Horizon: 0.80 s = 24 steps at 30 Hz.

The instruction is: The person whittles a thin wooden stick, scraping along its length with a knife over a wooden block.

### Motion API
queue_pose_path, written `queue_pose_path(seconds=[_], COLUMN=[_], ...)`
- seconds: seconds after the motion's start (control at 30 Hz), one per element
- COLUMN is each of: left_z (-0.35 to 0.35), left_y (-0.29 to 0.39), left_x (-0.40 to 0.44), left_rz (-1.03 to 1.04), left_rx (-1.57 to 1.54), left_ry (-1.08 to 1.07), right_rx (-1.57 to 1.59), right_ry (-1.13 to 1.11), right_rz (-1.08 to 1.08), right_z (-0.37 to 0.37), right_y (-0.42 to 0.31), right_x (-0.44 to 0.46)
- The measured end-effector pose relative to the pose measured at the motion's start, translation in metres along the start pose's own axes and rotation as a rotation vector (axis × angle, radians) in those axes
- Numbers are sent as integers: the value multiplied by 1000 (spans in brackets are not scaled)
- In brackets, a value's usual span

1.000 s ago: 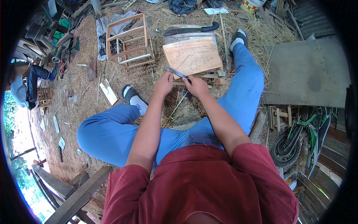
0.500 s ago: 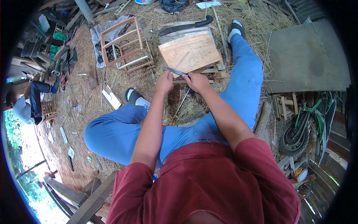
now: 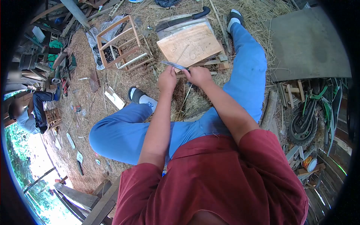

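My right hand (image 3: 200, 76) is closed round the handle of a knife (image 3: 174, 65), whose blade points left across the tips of my left hand. My left hand (image 3: 167, 79) is closed in a pinch, and a thin wooden stick (image 3: 182, 53) runs from its fingertips up over the board. Both hands are close together at the near edge of a flat wooden board (image 3: 204, 41), which carries a few shavings or curled marks. A machete (image 3: 183, 18) with a black handle lies just beyond the board.
A wooden frame (image 3: 123, 45) stands left of the board on straw-covered ground. Wood scraps (image 3: 114, 97) lie near my left foot. A large grey sheet (image 3: 307, 45) and a motorbike wheel (image 3: 301, 129) are at the right. Another person (image 3: 28, 116) sits far left.
The view has shifted slightly. The knife blade has tilted a little and slid left across the left fingertips. Both hands keep their grip near the board's edge.
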<state>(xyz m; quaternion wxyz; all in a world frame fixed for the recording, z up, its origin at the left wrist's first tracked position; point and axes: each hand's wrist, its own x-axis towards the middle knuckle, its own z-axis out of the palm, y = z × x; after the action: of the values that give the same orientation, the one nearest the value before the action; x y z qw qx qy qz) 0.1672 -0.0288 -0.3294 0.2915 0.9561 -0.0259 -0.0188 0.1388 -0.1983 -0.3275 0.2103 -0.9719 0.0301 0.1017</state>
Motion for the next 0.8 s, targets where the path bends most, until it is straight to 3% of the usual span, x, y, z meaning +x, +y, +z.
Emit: queue_pose_path(seconds=[0.43,0.5,0.57,0.7,0.8], left_z=[-5,-2,-5,-22,-26], left_y=[-1,-7,-16,-36,-31], left_x=[-13,-11,-20,-24,-20], left_rz=[-16,74,95,130,146], left_rx=[159,207,197,203,214], left_ry=[-92,-52,-10,-19,-29], right_rx=[-6,1,47,43,95], right_ry=[59,57,34,7,-22], right_rz=[-16,-25,248,147,249], right_z=[7,6,3,-19,-24], right_y=[1,3,13,29,13], right_x=[-6,-4,4,6,0])
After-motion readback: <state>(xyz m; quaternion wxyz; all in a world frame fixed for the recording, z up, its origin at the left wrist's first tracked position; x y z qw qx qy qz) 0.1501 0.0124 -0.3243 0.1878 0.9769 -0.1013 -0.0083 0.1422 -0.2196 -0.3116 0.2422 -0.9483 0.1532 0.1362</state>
